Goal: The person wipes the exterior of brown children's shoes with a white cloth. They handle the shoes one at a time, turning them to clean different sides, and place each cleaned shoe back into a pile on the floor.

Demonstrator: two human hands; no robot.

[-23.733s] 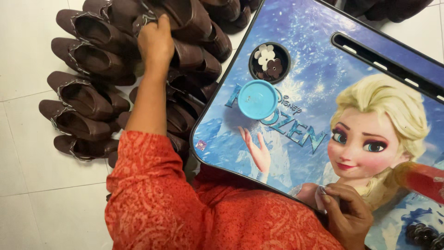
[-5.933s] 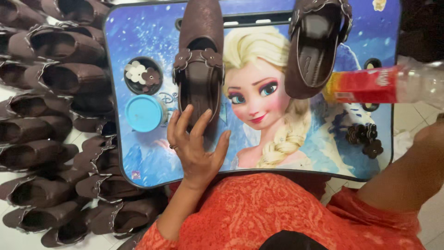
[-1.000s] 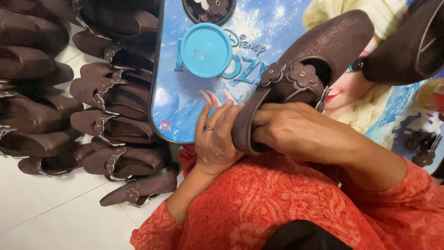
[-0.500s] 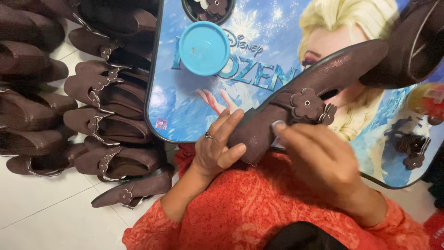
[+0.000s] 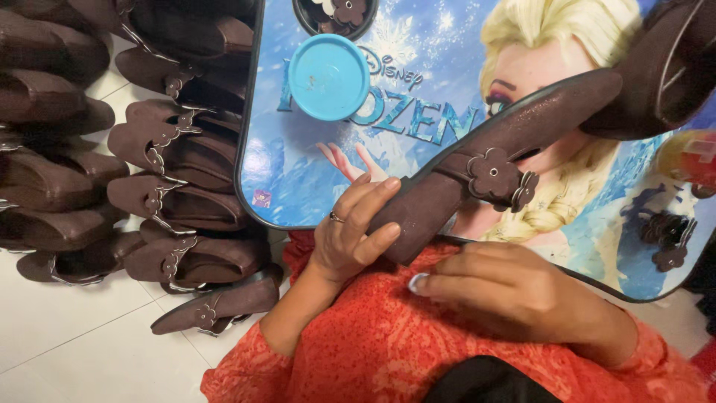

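brown shoe lies slantwise over the near edge of the blue tabletop, long axis running from near-left up to far-right. my left hand curls around its near end; right hand, empty and loosely closed, sits just below it.

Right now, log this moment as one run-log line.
left hand: grips heel end of brown shoe | right hand: off shoe, just below | shoe: tilted over lap tray | floor left: brown shoes

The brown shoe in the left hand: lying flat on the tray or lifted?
Lifted: the brown shoe slants above the tray, its end in the left hand.
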